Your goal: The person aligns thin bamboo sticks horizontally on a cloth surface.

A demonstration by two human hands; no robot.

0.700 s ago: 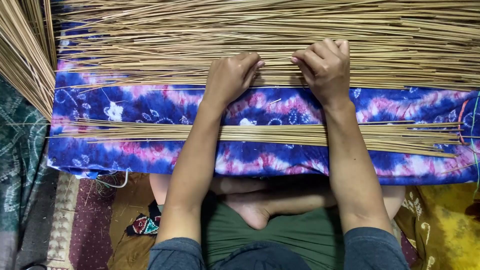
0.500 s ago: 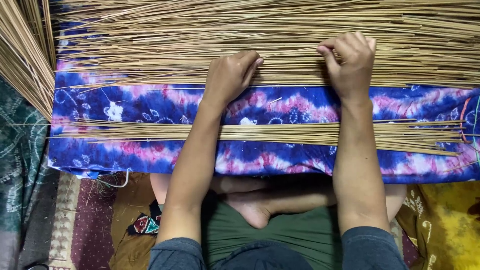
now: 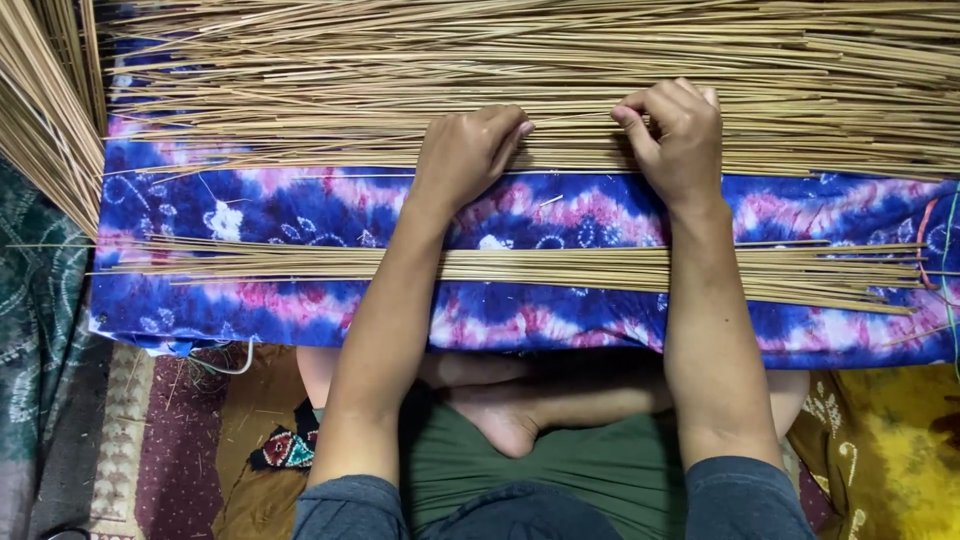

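Right hand [image 3: 672,135], grip closed in a pinch on a thin stick at the near edge of the large pile of sticks [image 3: 540,80]; left hand [image 3: 465,150], fingers curled with the tips together on the same edge, apparently holding a stick, though the exact contact is hidden among the strands. Both hands rest just beside each other on the pile, which lies crosswise over a blue and pink patterned cloth [image 3: 300,205]. A smaller, tidy row of sticks [image 3: 520,265] lies nearer the body on the same cloth, under both forearms and well apart from the pile. Judged step: picking single sticks out of the pile. The next move calls for a firm pinch and a clean pull, so that neighbouring sticks are not dragged along. Crossed legs and a patterned floor mat [image 3: 170,440] show below.
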